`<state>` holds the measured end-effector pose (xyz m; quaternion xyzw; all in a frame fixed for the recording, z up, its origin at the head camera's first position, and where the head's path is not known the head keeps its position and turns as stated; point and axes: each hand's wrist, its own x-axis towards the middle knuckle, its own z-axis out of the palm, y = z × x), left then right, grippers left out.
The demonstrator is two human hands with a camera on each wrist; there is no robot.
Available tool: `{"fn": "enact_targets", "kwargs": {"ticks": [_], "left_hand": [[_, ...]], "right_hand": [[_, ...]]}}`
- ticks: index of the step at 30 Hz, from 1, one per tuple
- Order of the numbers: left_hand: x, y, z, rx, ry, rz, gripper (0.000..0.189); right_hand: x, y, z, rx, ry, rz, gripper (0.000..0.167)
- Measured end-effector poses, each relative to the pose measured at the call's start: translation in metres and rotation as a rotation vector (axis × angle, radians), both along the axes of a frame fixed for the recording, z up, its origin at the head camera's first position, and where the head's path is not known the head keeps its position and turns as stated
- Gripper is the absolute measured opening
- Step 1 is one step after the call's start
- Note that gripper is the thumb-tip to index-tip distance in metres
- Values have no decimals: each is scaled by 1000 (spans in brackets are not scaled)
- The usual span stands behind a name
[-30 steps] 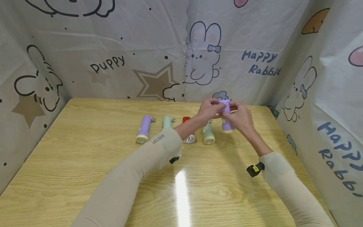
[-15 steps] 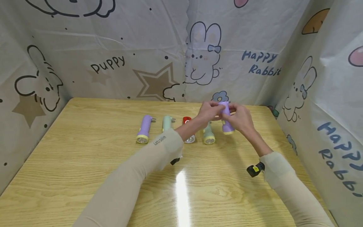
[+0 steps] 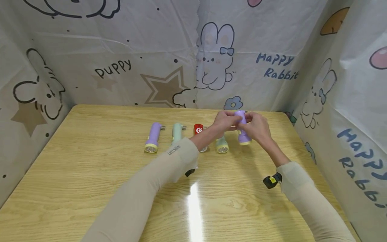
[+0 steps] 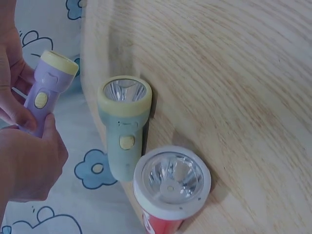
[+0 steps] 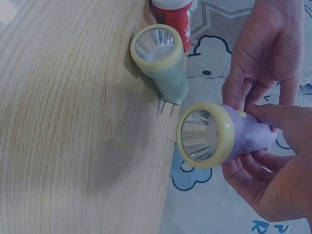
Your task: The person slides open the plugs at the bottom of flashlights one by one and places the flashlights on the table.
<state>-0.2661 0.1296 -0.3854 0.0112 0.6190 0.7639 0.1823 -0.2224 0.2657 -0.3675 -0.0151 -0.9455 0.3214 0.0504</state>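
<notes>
Both hands hold a purple flashlight [image 3: 243, 137] with a pale yellow head at the right of the row, its lens end tilted down toward the near side. My left hand [image 3: 224, 121] pinches the tail end from the left, thumb across the body. From the right, my right hand [image 3: 257, 127] grips the barrel, its thumb beside the yellow switch [image 4: 41, 100]. The lens [image 5: 201, 135] faces the right wrist camera, unlit. Plug prongs [image 3: 246, 112] stick out near the tail. Just left lies a green flashlight [image 3: 222, 145], partly covered by the left hand in the head view.
More flashlights lie in a row on the wooden table [image 3: 90, 188]: a red and white one [image 3: 198, 128], another green one [image 3: 177, 131] and a purple one [image 3: 154, 134]. The left forearm passes over the row. Printed cloth [image 3: 121, 43] walls the back and sides.
The held purple flashlight has come down slightly toward the table, both hands moving with it. Its prongs now show at the right of the tail. The other flashlights stay put.
</notes>
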Motion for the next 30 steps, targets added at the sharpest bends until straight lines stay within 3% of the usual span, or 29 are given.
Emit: {"fn": "enact_targets", "kwargs": {"ticks": [11,30], "left_hand": [[3,13,-3,-81,-2,13,26],[6,26,-10,-217,-37,65,29]], "right_hand": [[0,6,-1,62,-44,-23,45],[-5,10,-16,78,-108,-55,44]]}}
